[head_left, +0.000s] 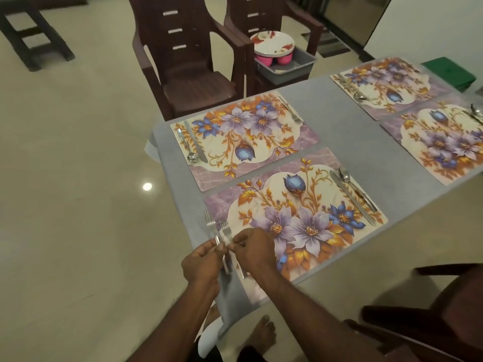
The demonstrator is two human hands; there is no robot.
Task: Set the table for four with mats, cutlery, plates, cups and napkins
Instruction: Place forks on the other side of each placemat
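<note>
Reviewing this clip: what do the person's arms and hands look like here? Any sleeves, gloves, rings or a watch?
Both forearms are bare as far as the frame shows, with no sleeve edge in view. The left hand and the right hand wear no gloves, and no watch or bracelet shows at either wrist. No ring is visible, though the fingertips are partly hidden and slightly blurred. The feet below are bare too.

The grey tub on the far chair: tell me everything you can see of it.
The grey tub is a shallow rectangular bin, plastic by its look, sitting upright on the seat of the right-hand brown chair beyond the table. It holds pink cups standing mouth down, with a stack of white floral plates resting on top of them. Its near wall shows plainly; its base is hidden behind the table edge. No hand touches it.
</note>
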